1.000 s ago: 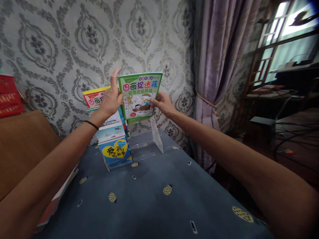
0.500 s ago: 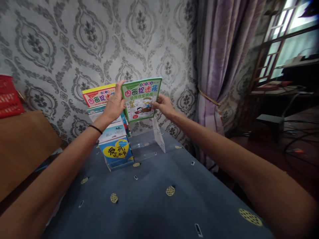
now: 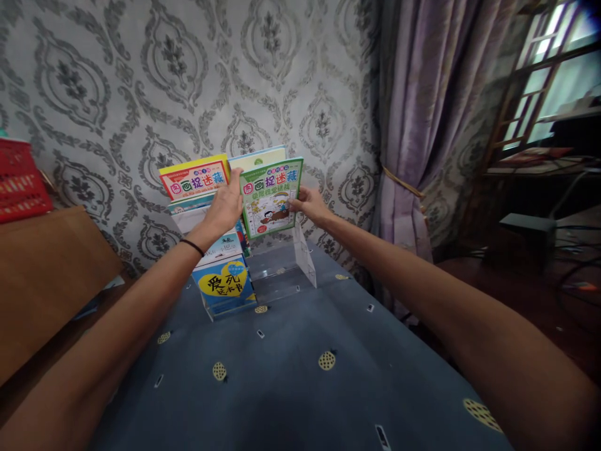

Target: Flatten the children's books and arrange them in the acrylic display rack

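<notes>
At far left, a red basket (image 3: 21,178) is resting on a brown box (image 3: 56,275), whose flat top is giving it support. On the patterned tablecloth (image 3: 291,376), a clear tiered stand (image 3: 306,260) is carrying books in its left column. A yellow-topped book (image 3: 195,180) is rising at the rear and a blue book (image 3: 223,287) is leaning at the front; the stepped tiers are apparently keeping each title visible above the one ahead.

The left hand (image 3: 224,205) is bearing on the left edge of the green book (image 3: 273,199), its fingers drawn close together, one pointing upward. The far side is hidden, so whether it is pinching the book or only steadying it cannot be told. A pale-topped book (image 3: 258,158) is standing up behind; its lower support is not showing.

The green book is tilting slightly above the stand's right column, cover facing the wearer. The right hand (image 3: 308,205) is pinching its right edge, thumb on the cover, the other fingers curling behind, with little gap. Holding opposite edges is probably keeping the book level and its lower edge unobstructed.

Farther right, a cord is gathering the purple curtain (image 3: 406,119) together.
</notes>
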`<state>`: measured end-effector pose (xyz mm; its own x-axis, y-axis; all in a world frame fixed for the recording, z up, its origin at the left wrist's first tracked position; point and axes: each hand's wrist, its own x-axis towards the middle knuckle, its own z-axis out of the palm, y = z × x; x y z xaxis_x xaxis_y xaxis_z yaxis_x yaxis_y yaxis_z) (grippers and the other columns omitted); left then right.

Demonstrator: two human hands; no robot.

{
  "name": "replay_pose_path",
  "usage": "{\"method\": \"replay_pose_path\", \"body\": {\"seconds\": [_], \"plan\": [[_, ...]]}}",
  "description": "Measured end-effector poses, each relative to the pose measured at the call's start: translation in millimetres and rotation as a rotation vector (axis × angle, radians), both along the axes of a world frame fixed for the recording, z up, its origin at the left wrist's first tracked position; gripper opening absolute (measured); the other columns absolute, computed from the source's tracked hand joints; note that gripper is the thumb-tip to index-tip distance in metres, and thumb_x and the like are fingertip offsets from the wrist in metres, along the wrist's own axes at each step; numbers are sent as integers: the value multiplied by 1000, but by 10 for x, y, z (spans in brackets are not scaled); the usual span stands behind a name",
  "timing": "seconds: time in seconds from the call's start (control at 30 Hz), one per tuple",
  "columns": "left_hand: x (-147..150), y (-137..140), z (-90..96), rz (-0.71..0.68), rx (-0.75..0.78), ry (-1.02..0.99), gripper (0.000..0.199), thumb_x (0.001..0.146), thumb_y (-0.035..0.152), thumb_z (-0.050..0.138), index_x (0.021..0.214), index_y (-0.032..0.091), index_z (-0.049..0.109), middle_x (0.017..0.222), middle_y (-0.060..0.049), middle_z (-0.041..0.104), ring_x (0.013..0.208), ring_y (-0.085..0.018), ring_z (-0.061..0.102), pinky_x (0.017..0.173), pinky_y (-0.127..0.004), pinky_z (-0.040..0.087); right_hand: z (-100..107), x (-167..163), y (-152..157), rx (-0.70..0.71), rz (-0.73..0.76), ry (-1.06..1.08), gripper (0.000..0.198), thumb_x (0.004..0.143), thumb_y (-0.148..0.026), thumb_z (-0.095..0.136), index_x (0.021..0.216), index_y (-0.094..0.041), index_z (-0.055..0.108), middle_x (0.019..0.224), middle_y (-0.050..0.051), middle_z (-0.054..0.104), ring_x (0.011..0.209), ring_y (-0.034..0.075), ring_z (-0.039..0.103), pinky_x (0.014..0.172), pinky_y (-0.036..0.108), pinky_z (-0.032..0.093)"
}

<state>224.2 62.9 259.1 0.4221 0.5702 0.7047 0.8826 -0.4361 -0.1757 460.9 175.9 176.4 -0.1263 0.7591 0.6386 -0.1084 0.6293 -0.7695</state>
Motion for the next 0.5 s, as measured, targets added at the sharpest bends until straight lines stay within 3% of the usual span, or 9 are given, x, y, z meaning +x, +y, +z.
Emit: {"method": "replay_pose_path", "body": {"seconds": [0.1, 0.23, 0.37, 0.5], "plan": [[50, -39, 20, 109, 63, -31, 44, 92, 10, 45, 134, 19, 44, 96, -11, 69, 85, -25, 66, 80, -40, 54, -54, -33, 64, -24, -10, 1, 29, 68, -22, 74, 94, -20, 64, 95, 3, 78, 89, 24, 72, 79, 43, 64], [156, -134, 86, 238, 143, 133, 28, 93, 13, 47, 119, 19, 55, 106, -14, 68, 97, -29, 63, 78, -41, 51, -148, -41, 104, -30, -4, 31, 29, 64, -22, 75, 91, -21, 65, 93, 3, 78, 88, 25, 72, 79, 45, 63], [236, -154, 155, 273, 147, 224, 25, 94, 10, 47, 115, 16, 59, 116, -18, 64, 111, -33, 56, 82, -41, 48, -211, -21, 116, 9, -10, 19, 28, 61, -22, 74, 87, -20, 66, 89, 3, 77, 85, 26, 72, 83, 46, 62], [226, -92, 196, 273, 143, 251, 20, 92, 11, 52, 109, 17, 61, 112, -16, 65, 111, -33, 53, 84, -41, 46, -224, -8, 126, 41, -69, -47, 22, 61, -19, 70, 83, -20, 66, 85, 3, 76, 85, 26, 71, 82, 45, 61]]}}
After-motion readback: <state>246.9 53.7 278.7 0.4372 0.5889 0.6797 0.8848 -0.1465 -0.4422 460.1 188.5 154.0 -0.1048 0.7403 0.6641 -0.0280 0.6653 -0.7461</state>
